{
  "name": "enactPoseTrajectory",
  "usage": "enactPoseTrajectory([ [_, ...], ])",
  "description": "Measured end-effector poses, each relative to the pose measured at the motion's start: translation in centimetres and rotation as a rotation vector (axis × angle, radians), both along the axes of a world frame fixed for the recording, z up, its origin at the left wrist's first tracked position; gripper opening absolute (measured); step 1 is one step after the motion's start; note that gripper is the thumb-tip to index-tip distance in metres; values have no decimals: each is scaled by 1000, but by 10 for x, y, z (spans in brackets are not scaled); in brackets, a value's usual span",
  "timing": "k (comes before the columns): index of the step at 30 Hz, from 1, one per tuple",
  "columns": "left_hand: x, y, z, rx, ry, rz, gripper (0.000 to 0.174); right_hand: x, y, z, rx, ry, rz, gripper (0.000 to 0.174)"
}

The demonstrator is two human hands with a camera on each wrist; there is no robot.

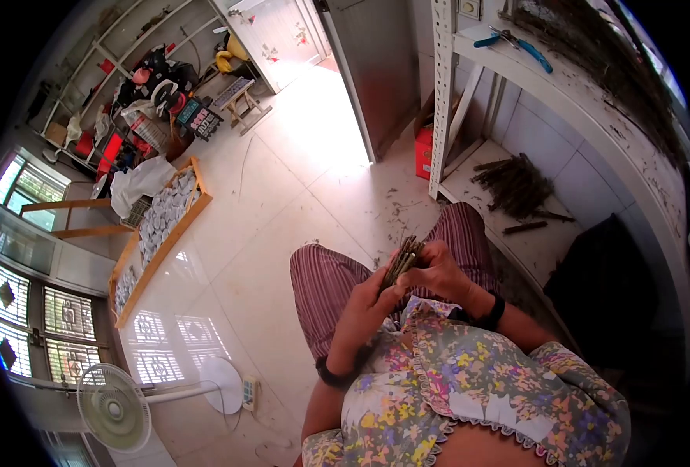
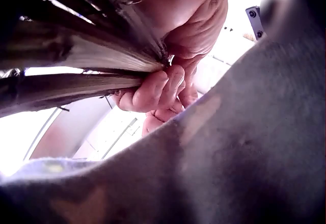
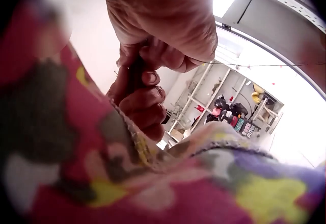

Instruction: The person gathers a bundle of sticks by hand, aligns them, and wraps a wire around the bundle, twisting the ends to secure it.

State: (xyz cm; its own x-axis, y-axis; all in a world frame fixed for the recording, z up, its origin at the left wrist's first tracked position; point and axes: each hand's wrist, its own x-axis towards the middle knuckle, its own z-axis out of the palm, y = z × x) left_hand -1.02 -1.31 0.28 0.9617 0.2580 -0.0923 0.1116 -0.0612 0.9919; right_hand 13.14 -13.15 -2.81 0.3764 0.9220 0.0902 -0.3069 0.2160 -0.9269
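Tiled floor (image 1: pixel 275 194) ahead, low shelf (image 1: pixel 533 243) on the right with a stick pile (image 1: pixel 514 185). Stick bundle (image 1: pixel 404 257) is over the lap, between both hands, touching each; neither is nearer. Left hand (image 1: pixel 358 309) has its grip curled round the near-left side; right hand (image 1: pixel 445 272) holds the right side. Long axis runs out from the torso, angled slightly right; free ends point away from the body.

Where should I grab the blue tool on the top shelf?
By its blue handles, I'd say, coming from above: the tool lies on the shelf with them spread apart, so gather both, keeping fingers off the metal between.
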Motion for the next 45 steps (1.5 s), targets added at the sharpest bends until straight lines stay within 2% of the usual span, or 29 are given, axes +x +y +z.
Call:
enactPoseTrajectory([
  [6,2,-5,3,171,49,95,33,-1,3,-2,-10,-29,-45,18],
  [9,6,-6,5,147,10,155,26,-1,10,0,-20,-46,-76,21],
  [12,7,1,-9,93,-31,182,32,-1,16,-1,-2,11,-69,25],
  [15,5,0,-5,-88,-27,179,28,4,8,12,-178,75,66,24],
  [18,5,3,-8,-162,-13,173,28,0,8,17,-191,124,28,21],
  [21,7,0,-1,173,27,236,29,1,9,10,-191,118,26,21],
  [24,9,-5,-4,668,41,291,34,-3,9,13,-166,55,-65,20],
  [30,9,-3,-10,754,-47,228,38,-3,8,2,-57,93,-110,24],
  [33,8,-6,-4,1063,-90,90,37,2,17,-12,133,119,-210,24],
  [36,10,-5,-8,907,-165,99,38,10,13,-12,24,514,-78,25],
  [39,7,-6,-8,510,-104,206,37,19,9,-24,185,792,76,29],
  [42,10,-6,-10,255,-157,346,27,16,9,-15,57,772,-95,30],
  [45,7,-4,2,-114,-122,416,22,16,3,-8,-83,469,-98,26],
])
